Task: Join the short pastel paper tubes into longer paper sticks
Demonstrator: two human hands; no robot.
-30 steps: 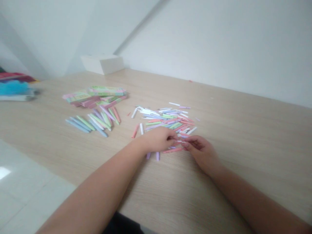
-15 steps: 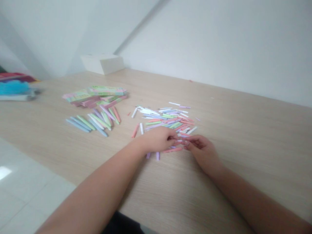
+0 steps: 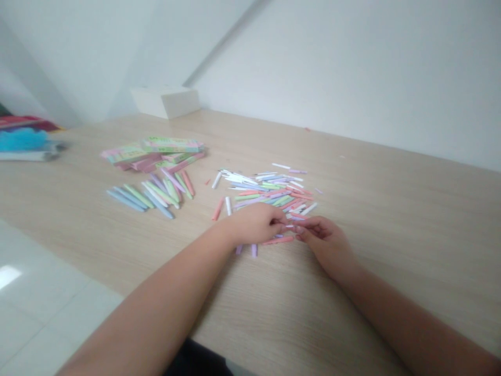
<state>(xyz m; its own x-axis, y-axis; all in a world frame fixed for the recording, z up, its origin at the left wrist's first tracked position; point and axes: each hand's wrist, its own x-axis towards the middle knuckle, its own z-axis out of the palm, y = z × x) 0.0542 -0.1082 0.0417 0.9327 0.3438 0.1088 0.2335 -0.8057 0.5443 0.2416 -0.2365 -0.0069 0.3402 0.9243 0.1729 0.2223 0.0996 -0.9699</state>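
My left hand (image 3: 256, 223) is closed, bent down over the near side of a pile of loose pen parts (image 3: 274, 197) in white, coral, green, blue and lilac. Fingertip to fingertip with it, my right hand (image 3: 329, 243) is closed in a pinch. Between the two lies a small, thin pen piece (image 3: 289, 226), white and pinkish, gripped from both ends; its ends are hidden by the fingers. Just below them a coral pen barrel (image 3: 279, 240) rests on the table. Two lilac pieces (image 3: 254, 250) stick out from beneath my left hand.
Left of the pile lie several whole-looking pastel pens (image 3: 160, 191). Behind those, flat printed cartons (image 3: 152, 153) are stacked. A white box (image 3: 166, 102) stands by the wall. Blue and red items (image 3: 23, 140) sit at the far left of the wooden table (image 3: 391, 209).
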